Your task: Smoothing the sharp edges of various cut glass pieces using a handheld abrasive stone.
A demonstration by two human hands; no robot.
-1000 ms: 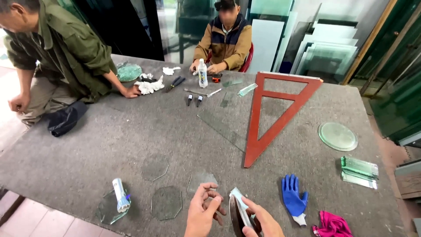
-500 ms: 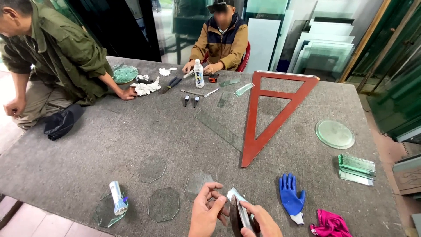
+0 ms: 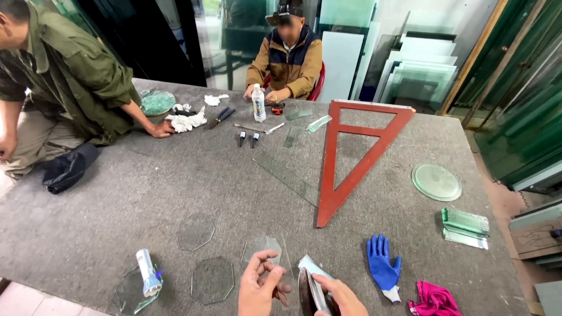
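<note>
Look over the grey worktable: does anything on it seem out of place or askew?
One blue glove lies alone, no partner visible, beside a crumpled pink cloth at the near edge. A dark cap lies on the left edge. The red triangular frame rests partly over a glass sheet.

Big grey felt tabletop [image 3: 146, 193] fills the view. Glass sheets [image 3: 418, 76] lean on the wall behind its far edge, green-tinted panes [image 3: 527, 123] stacked at right. Dark doorway [image 3: 158, 41] far left. Pale tiled floor [image 3: 23, 301] at near-left corner. Daylight.
</note>
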